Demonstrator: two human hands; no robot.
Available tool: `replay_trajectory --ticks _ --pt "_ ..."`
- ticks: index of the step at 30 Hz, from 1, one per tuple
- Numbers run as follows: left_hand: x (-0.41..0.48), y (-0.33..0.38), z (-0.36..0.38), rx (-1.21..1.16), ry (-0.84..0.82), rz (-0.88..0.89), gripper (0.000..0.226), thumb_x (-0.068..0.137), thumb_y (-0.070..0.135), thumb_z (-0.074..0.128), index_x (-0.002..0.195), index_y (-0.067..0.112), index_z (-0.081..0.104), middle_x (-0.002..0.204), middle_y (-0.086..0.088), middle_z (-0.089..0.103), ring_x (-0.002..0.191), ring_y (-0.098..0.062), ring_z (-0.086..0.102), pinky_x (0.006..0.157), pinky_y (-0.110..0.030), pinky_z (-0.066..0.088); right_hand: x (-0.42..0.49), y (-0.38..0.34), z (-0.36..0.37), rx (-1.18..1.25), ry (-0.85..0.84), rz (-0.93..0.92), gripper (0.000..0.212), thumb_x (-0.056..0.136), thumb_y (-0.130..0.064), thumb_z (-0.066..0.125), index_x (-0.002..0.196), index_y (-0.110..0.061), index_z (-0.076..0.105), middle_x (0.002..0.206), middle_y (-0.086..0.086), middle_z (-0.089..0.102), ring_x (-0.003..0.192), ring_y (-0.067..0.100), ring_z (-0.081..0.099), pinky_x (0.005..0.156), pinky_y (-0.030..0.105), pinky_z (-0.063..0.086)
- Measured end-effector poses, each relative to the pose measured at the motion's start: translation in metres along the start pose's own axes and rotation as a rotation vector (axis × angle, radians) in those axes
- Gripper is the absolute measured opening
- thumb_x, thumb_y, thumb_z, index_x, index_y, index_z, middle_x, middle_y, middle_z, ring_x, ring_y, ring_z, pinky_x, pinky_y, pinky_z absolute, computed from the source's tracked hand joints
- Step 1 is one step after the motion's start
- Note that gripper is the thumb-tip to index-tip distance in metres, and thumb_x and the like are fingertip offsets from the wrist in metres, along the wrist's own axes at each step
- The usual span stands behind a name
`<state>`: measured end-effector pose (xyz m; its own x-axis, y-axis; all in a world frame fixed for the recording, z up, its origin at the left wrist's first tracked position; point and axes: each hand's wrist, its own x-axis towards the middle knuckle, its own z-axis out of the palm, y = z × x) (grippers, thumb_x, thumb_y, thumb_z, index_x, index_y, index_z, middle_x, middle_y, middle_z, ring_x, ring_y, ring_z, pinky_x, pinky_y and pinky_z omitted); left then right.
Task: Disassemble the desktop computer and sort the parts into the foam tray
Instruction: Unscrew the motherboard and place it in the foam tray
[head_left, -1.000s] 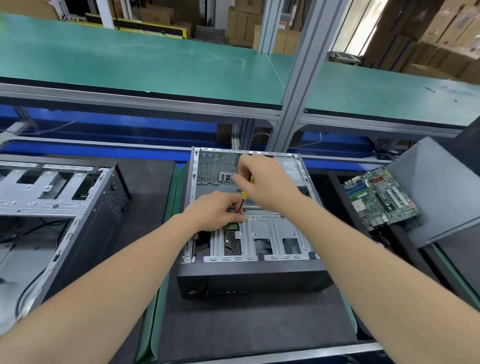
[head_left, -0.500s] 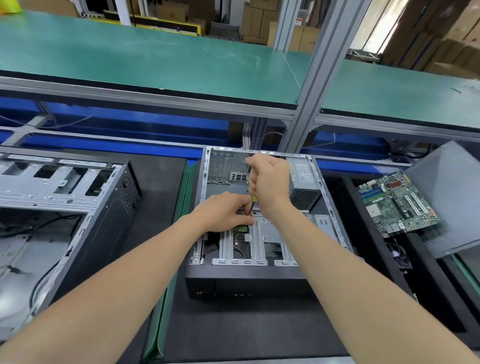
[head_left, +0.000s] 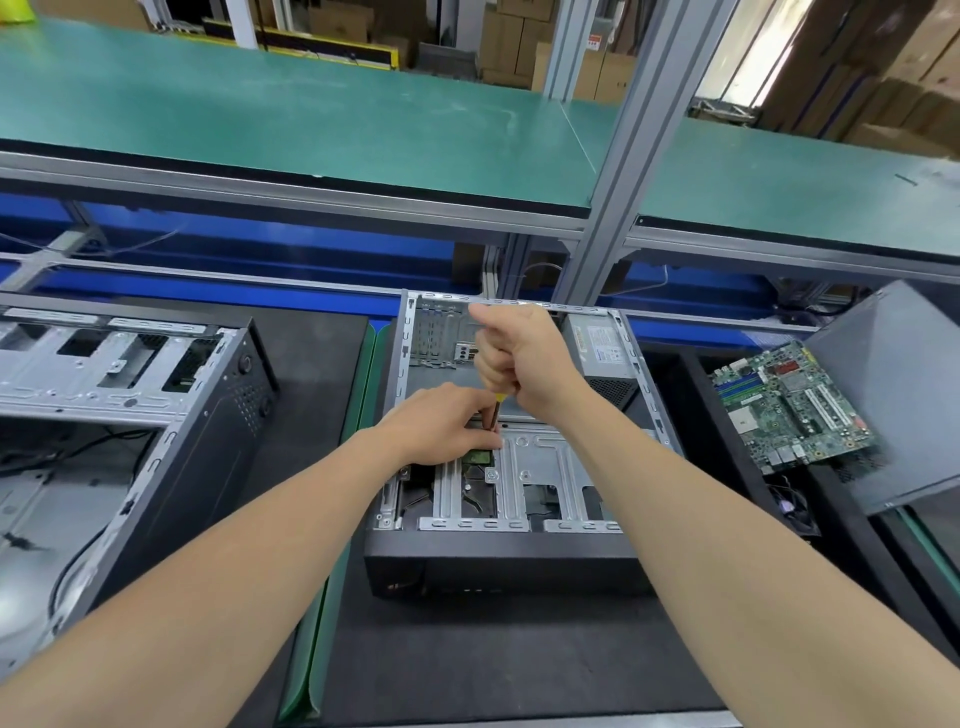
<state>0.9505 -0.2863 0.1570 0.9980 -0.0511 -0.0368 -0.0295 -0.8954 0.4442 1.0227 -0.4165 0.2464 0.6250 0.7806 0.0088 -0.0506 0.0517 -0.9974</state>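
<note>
Head view: your right hand (head_left: 519, 358) is fisted round the screwdriver (head_left: 497, 402), tip down at the drive cage (head_left: 540, 457); left hand (head_left: 441, 426) pinches the shaft low. Case (head_left: 498, 561) sits centre on the mat. Mobo (head_left: 789, 405) already out in the foam tray (head_left: 688, 410); PSU (head_left: 602, 348) & drive not yet out. Screw hidden under your fingers.

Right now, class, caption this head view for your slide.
Right hand grips a yellow-handled screwdriver upright inside the open computer case; left hand pinches its shaft.
</note>
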Motion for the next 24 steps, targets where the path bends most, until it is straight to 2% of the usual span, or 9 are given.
replay_trajectory --ticks 3,6,8,11,14,16,17,20,24 --pt "0.001 0.002 -0.001 0.007 0.004 -0.013 0.029 0.088 0.065 0.061 0.08 0.041 0.048 0.08 0.016 0.059 0.07 -0.006 0.055 0.059 -0.031 0.037 -0.005 -0.001 0.004 -0.004 0.065 0.013 0.045 0.108 -0.034 0.046 0.064 -0.02 0.045 0.05 0.002 0.036 0.044 0.02 0.03 0.051 0.032 0.034" --pt "0.001 0.002 -0.001 -0.025 -0.011 -0.026 0.028 0.088 0.064 0.061 0.086 0.037 0.054 0.08 0.017 0.06 0.071 -0.006 0.057 0.061 -0.032 0.039 -0.01 0.007 0.023 -0.199 0.378 -0.042 0.052 0.107 -0.04 0.047 0.057 -0.027 0.053 0.056 0.0 0.054 0.055 0.019 0.053 0.065 0.039 0.047" --pt "-0.001 0.005 -0.002 -0.053 0.004 -0.027 0.03 0.085 0.064 0.057 0.078 0.035 0.051 0.075 0.015 0.06 0.066 -0.004 0.056 0.058 -0.032 0.038 -0.011 0.014 0.035 -0.232 0.609 -0.048 0.058 0.106 -0.049 0.046 0.053 -0.026 0.053 0.054 -0.004 0.053 0.054 0.014 0.051 0.066 0.043 0.047" --pt "-0.003 0.008 -0.005 -0.085 0.011 -0.024 0.033 0.073 0.068 0.046 0.073 0.035 0.049 0.067 0.017 0.059 0.061 0.0 0.055 0.054 -0.027 0.035 -0.01 0.019 0.044 -0.111 0.694 -0.072 0.063 0.106 -0.041 0.05 0.047 -0.023 0.038 0.05 -0.005 0.034 0.052 0.016 0.031 0.06 0.038 0.031" --pt "-0.003 0.003 -0.005 -0.097 -0.021 0.002 0.023 0.083 0.056 0.057 0.074 0.037 0.049 0.072 0.029 0.06 0.068 0.005 0.057 0.056 -0.027 0.036 -0.011 0.022 0.045 -0.032 0.605 -0.144 0.064 0.105 -0.027 0.054 0.046 -0.026 0.029 0.05 -0.006 0.025 0.052 0.015 0.021 0.052 0.03 0.022" --pt "-0.003 0.001 -0.006 -0.076 -0.044 0.017 0.017 0.089 0.049 0.061 0.082 0.039 0.05 0.079 0.03 0.061 0.077 0.0 0.059 0.064 -0.033 0.042 -0.011 0.021 0.04 -0.019 0.472 -0.148 0.062 0.103 -0.021 0.055 0.046 -0.026 0.031 0.05 -0.006 0.025 0.05 0.014 0.02 0.048 0.026 0.021" --pt "-0.003 0.0 -0.006 -0.067 -0.062 0.024 0.011 0.091 0.047 0.061 0.093 0.04 0.053 0.085 0.025 0.064 0.085 -0.006 0.06 0.071 -0.038 0.046 -0.01 0.019 0.036 -0.009 0.412 -0.125 0.06 0.102 -0.02 0.055 0.047 -0.025 0.031 0.049 -0.006 0.025 0.048 0.013 0.02 0.047 0.024 0.021" --pt "-0.004 0.001 -0.01 -0.072 -0.098 0.009 0.038 0.092 0.038 0.06 0.13 0.033 0.054 0.104 0.009 0.069 0.1 -0.02 0.061 0.082 -0.041 0.049 -0.008 0.013 0.016 0.082 0.277 -0.041 0.059 0.102 -0.021 0.054 0.048 -0.024 0.031 0.047 -0.005 0.022 0.044 0.015 0.017 0.045 0.022 0.019" --pt "-0.005 0.004 -0.013 -0.159 -0.111 0.003 0.032 0.091 0.031 0.06 0.123 0.034 0.06 0.108 0.013 0.07 0.101 -0.017 0.061 0.09 -0.043 0.05 -0.006 0.011 -0.005 0.183 0.111 0.008 0.054 0.098 -0.025 0.052 0.05 -0.024 0.029 0.045 -0.003 0.019 0.043 0.014 0.013 0.045 0.022 0.016"
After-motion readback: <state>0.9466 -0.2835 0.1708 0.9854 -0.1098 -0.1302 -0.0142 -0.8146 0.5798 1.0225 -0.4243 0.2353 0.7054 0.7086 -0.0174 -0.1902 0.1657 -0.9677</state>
